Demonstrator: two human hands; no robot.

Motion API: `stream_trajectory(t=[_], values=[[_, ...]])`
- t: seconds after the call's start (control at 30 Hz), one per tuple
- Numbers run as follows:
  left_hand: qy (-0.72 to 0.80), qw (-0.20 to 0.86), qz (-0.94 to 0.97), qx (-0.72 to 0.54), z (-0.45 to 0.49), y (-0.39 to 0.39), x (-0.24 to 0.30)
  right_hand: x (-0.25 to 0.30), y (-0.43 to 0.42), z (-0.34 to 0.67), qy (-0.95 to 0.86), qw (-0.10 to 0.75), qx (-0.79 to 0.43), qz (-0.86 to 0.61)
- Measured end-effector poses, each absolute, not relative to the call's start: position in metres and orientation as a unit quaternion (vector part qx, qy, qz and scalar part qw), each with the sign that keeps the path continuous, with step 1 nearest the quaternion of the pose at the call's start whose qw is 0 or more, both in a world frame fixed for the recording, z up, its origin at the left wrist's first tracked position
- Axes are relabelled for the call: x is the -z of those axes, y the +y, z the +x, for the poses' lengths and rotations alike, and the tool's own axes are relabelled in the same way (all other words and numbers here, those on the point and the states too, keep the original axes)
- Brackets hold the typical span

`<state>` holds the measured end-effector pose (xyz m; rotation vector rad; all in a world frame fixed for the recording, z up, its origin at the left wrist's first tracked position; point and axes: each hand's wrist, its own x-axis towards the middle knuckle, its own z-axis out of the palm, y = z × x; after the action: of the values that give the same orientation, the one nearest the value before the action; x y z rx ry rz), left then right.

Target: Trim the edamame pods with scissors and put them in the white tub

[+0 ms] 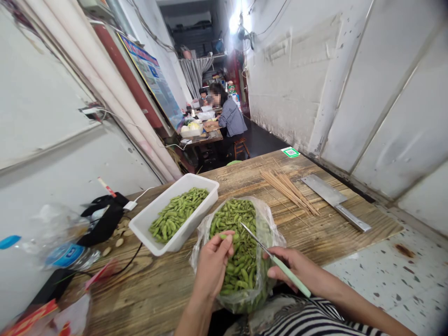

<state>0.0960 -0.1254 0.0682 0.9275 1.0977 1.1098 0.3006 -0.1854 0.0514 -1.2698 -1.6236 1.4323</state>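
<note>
Sm. green pod [224, 237], pinched btwn thumb & fingers of L hand [214, 257], is over clear plastic bag [266, 218] of green pods [241, 274]. R hand [297, 265] curls round slim steel-bladed tool [290, 275] w/ pale-green handle. Beside bag: white rect. plastic tub [191, 228] of pods, on brown wood table [140, 284]; tan sticks [289, 189], steel cleaver [326, 190] to R.

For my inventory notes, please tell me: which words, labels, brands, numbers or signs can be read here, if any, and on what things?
No words or numbers can be read.
QR sticker: lettering too small.
Bottle label: blurred.
Poster: too blurred.
Red packet: marks unclear.
</note>
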Motion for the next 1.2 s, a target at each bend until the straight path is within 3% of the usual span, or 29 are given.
stream_trajectory(t=[0.57,0.9,1.1,1.2], values=[[0.500,0.507,0.608,-0.351,0.093,-0.129,-0.068,-0.068,-0.185,0.306,-0.697,0.244,-0.484,-0.469],[0.507,0.594,0.535,-0.324,0.093,-0.130,-0.065,-0.057,-0.185,0.299,-0.645,0.259,-0.533,-0.482],[0.484,0.646,0.444,-0.388,0.079,-0.120,-0.076,-0.056,-0.187,0.304,-0.610,0.261,-0.551,-0.506],[0.505,0.611,0.467,-0.391,0.075,-0.116,-0.075,-0.051,-0.188,0.305,-0.574,0.270,-0.590,-0.499]])
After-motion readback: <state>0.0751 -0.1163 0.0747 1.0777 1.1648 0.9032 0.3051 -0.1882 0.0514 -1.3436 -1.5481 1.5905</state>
